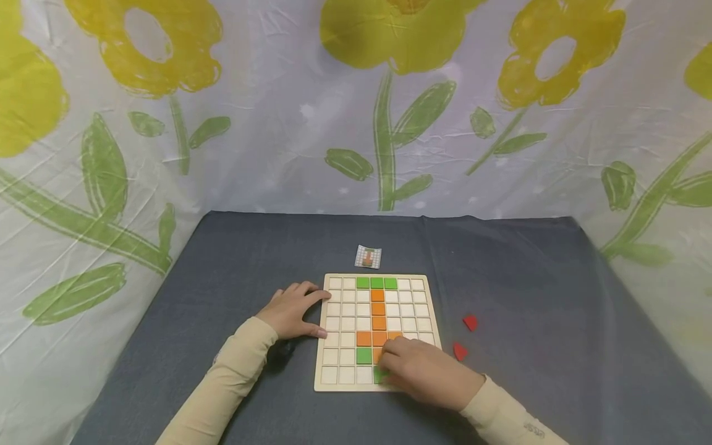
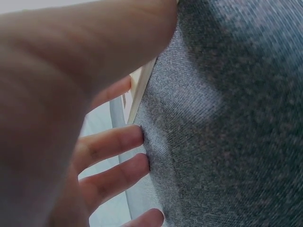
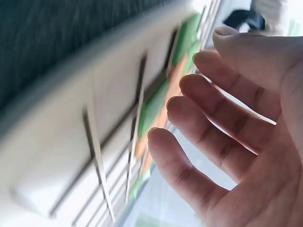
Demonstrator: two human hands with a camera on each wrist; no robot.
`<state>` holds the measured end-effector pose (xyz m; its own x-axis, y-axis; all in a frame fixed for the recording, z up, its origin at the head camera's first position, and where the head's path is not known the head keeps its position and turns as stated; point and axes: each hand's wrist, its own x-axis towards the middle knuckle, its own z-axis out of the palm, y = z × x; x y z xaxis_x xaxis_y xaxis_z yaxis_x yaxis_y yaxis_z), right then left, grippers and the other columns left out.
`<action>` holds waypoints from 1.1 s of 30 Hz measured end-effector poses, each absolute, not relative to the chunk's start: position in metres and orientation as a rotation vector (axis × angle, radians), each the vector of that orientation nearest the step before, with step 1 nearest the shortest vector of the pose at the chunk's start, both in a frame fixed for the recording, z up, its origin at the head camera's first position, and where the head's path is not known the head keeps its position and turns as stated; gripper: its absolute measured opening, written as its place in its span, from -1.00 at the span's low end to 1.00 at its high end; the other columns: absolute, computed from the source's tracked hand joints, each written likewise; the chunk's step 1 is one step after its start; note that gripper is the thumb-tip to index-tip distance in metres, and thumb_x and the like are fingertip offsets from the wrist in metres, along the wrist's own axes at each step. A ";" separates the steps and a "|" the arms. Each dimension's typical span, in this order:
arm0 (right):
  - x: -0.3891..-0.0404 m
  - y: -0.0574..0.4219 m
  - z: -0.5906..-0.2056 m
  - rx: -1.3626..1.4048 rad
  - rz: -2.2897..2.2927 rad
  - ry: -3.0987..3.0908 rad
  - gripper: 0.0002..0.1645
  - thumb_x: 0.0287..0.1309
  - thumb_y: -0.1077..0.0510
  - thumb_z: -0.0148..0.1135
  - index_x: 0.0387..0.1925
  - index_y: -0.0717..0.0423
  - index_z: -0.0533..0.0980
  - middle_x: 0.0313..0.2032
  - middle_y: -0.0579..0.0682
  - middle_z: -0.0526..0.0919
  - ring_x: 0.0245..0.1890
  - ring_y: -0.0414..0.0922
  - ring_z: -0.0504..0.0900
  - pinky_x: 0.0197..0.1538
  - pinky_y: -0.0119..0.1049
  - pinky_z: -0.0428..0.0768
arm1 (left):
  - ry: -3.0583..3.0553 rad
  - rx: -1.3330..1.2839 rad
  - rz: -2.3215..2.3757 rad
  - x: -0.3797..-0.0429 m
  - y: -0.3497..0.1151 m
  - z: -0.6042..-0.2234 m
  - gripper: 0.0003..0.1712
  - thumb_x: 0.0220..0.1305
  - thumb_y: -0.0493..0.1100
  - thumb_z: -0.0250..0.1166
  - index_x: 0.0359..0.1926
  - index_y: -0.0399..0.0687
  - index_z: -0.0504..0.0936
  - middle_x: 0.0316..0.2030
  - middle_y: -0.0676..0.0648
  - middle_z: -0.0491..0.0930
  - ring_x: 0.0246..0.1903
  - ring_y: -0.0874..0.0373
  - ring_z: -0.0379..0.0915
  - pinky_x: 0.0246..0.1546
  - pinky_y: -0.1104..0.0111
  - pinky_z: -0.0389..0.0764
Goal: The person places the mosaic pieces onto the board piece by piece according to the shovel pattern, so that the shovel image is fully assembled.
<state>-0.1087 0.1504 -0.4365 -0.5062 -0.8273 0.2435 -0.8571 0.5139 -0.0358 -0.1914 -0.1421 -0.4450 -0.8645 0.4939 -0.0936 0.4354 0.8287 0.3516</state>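
A square wooden grid board (image 1: 330,384) lies on the dark cloth, its cells holding pale, green and orange square tiles. Three green tiles (image 1: 377,283) line the far row, and a column of orange tiles (image 1: 378,309) runs down from them. Along the board's left edge rests my left hand (image 1: 292,311), thumb and forefinger spread against the rim. My right hand (image 1: 419,368) is over the near right part, fingertips beside a green tile (image 1: 380,375) and partly covering orange ones. In the right wrist view its fingers (image 3: 218,120) are loosely bent, with nothing visible between them.
A small printed card (image 1: 368,257) with a coloured grid picture lies beyond the board. Two red pieces, an upper one (image 1: 470,322) and a lower one (image 1: 460,351), lie on the cloth (image 1: 528,296) to the right. A flowered curtain (image 1: 267,123) hangs behind.
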 end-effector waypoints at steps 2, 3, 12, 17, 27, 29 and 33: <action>-0.112 0.156 -0.434 1.405 0.233 -2.573 -0.83 0.05 0.08 0.40 -0.29 -0.12 0.58 -0.32 -0.25 0.50 -0.35 -0.32 0.47 -0.24 -0.48 0.51 | 2.828 0.719 0.486 -0.192 -0.142 -0.445 -0.11 -0.07 0.26 0.45 0.30 0.14 0.41 0.22 -0.11 0.37 0.22 -0.10 0.26 0.12 -0.05 0.29; -0.114 0.159 -0.432 1.383 0.227 -2.580 -0.84 0.06 0.10 0.39 -0.29 -0.11 0.58 -0.33 -0.24 0.49 -0.36 -0.31 0.46 -0.25 -0.47 0.51 | 2.830 0.718 0.486 -0.192 -0.142 -0.445 -0.11 -0.07 0.26 0.45 0.30 0.14 0.41 0.22 -0.11 0.37 0.22 -0.10 0.26 0.12 -0.05 0.29; -0.132 0.215 -0.416 1.167 0.147 -2.727 -0.75 0.04 0.37 0.29 -0.24 0.03 0.59 -0.28 -0.13 0.52 -0.27 -0.22 0.53 -0.23 -0.38 0.57 | 2.841 0.732 0.491 -0.192 -0.143 -0.446 -0.11 -0.08 0.26 0.46 0.29 0.14 0.42 0.21 -0.11 0.37 0.22 -0.11 0.27 0.11 -0.07 0.29; -0.144 0.251 -0.423 1.019 0.192 -2.817 -0.65 -0.06 0.46 0.30 -0.21 0.09 0.59 -0.30 -0.10 0.51 -0.27 -0.15 0.54 -0.22 -0.29 0.58 | 2.845 0.733 0.477 -0.192 -0.144 -0.446 -0.10 -0.08 0.27 0.45 0.30 0.14 0.41 0.21 -0.11 0.38 0.21 -0.10 0.27 0.10 -0.06 0.30; -0.151 0.280 -0.442 0.921 0.230 -2.768 -0.72 -0.09 0.34 0.43 -0.26 0.18 0.56 -0.37 -0.06 0.44 -0.35 -0.09 0.47 -0.24 -0.16 0.53 | 2.841 0.746 0.490 -0.193 -0.143 -0.448 -0.11 -0.09 0.27 0.46 0.29 0.14 0.42 0.20 -0.11 0.38 0.21 -0.10 0.28 0.10 -0.08 0.29; -0.153 0.283 -0.445 0.925 0.244 -2.744 -0.71 -0.10 0.37 0.43 -0.27 0.16 0.56 -0.38 -0.07 0.44 -0.35 -0.08 0.47 -0.25 -0.15 0.53 | 2.842 0.742 0.490 -0.193 -0.143 -0.449 -0.11 -0.09 0.27 0.46 0.29 0.15 0.42 0.20 -0.10 0.38 0.21 -0.09 0.28 0.10 -0.07 0.29; -0.156 0.287 -0.449 0.911 0.257 -2.744 -0.71 -0.10 0.35 0.45 -0.29 0.10 0.56 -0.39 -0.10 0.44 -0.37 -0.11 0.47 -0.27 -0.18 0.52 | 2.841 0.738 0.494 -0.193 -0.143 -0.451 -0.11 -0.09 0.27 0.45 0.29 0.16 0.42 0.20 -0.09 0.38 0.21 -0.08 0.28 0.10 -0.06 0.29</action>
<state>-0.1556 0.2870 -0.4487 -0.7775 -0.5640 0.2781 -0.6058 0.7904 -0.0909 -0.1934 -0.1429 -0.4508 -0.8644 0.4972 -0.0746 0.4428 0.8231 0.3555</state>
